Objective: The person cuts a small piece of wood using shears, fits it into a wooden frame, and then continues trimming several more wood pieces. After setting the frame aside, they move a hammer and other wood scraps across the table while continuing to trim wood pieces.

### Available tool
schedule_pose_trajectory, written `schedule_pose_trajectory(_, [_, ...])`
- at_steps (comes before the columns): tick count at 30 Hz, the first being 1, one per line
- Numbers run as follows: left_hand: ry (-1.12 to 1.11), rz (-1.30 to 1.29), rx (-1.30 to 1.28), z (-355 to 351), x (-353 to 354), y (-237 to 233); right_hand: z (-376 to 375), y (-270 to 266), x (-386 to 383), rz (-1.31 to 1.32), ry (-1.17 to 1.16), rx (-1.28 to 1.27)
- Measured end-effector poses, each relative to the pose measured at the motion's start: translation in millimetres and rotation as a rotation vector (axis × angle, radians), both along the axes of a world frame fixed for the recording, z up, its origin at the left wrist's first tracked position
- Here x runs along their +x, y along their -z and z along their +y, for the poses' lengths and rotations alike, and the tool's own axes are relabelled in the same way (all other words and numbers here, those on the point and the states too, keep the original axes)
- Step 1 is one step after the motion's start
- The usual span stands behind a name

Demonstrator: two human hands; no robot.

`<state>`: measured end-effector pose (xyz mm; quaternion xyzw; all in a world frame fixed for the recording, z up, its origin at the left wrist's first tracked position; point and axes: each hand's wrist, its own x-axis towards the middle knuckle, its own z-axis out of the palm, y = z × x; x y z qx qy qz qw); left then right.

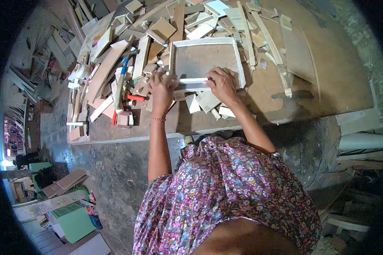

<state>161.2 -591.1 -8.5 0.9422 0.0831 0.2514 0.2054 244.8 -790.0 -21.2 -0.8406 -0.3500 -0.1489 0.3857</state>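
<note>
A shallow rectangular wooden box [206, 41], with pale low walls and a brown bottom, lies among offcuts in front of me. Along its near side runs a pale wooden strip [192, 80]. My left hand [161, 90] is closed around the strip's left end, its fingertips blurred by motion. At the other end, my right hand [222, 83] grips the strip with bent fingers, near the box's right corner. A claw hammer [123, 74] with a blue and pale handle lies left of my left hand. Beside it is a red-handled tool [136, 97].
Wood offcuts [208, 101] are piled across the worktable [259, 114], thickest at the back and left. Long thin slats [270, 40] lie to the right. On the floor at lower left stands a green box [72, 223]; boards [361, 142] are stacked at the right.
</note>
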Motion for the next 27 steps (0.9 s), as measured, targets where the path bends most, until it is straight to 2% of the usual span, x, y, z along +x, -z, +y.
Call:
schedule_pose_trajectory(2, [0.039, -0.04, -0.147, 8.8, 7.9, -2.7, 2.9, -0.7, 6.5, 0.03, 0.02, 0.013])
schedule_pose_trajectory(5, [0.032, -0.003, -0.763, 29.2, 22.4, 15.6, 7.4, 0.0, 12.4, 0.058, 0.031, 0.029])
schedule_pose_trajectory(9, [-0.03, 0.099, -1.066, 27.3, 23.1, 7.2, 11.6, 7.6, 17.6, 0.073, 0.021, 0.027])
schedule_pose_trajectory(14, [-0.021, 0.179, -1.032, 38.5, 25.9, 23.2, 13.9, 9.0, 18.3, 0.053, 0.057, -0.027])
schedule_pose_trajectory(27, [-0.016, 0.168, -1.033, 33.2, 26.0, 16.4, 13.9, 6.7, 17.0, 0.021, 0.082, -0.063])
